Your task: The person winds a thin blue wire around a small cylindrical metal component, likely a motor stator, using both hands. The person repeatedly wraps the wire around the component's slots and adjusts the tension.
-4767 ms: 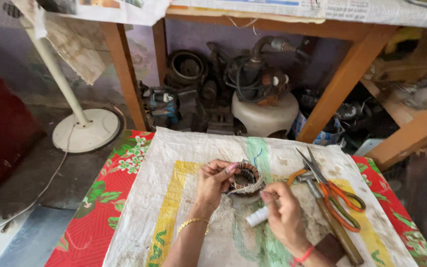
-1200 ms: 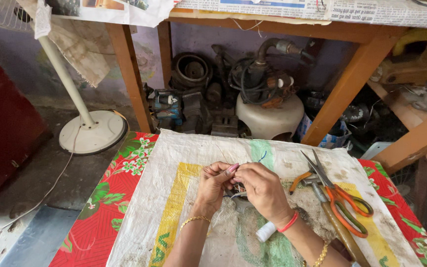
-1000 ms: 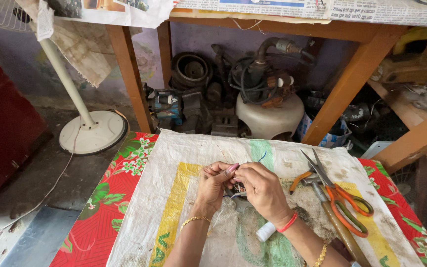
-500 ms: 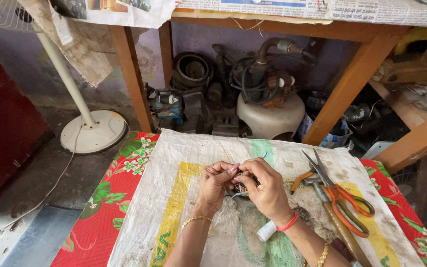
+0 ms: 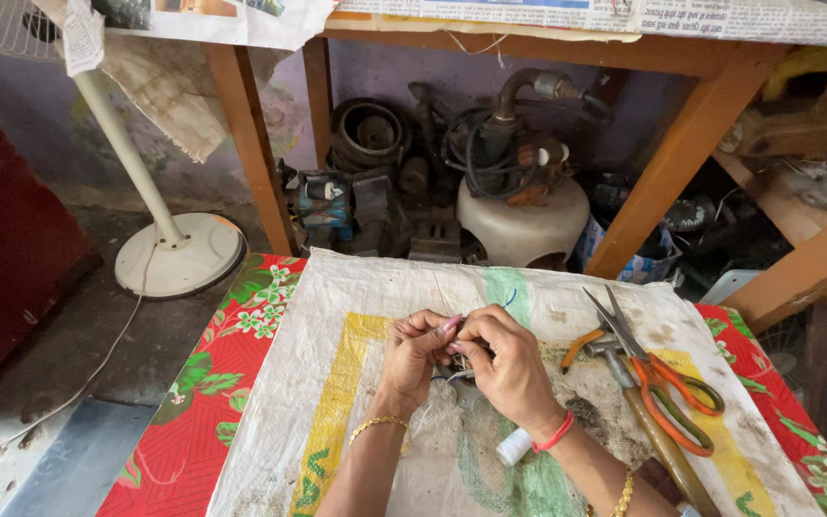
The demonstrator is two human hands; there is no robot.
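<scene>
**Both hands pinched together over the woven sack**

The fingertips of the left hand [image 5: 413, 352] and the right hand [image 5: 504, 369] meet in a tight pinch at the middle of the work surface. Thin wire [image 5: 454, 375] shows just below them, but what exactly each hand grips cannot be made out; a dark part lies mostly hidden under the palms. A white spool [image 5: 514, 446] lies just beside the right wrist. To the right, near but apart, rest orange-handled scissors [image 5: 658, 383] and a hammer [image 5: 643, 421]. All lie on a white woven sack [image 5: 337, 383] spread over a red flowered cloth [image 5: 212, 383]. Beyond, a pump [image 5: 519, 191] sits under a wooden bench [image 5: 662, 153], with a fan stand [image 5: 179, 254] to the left.
</scene>
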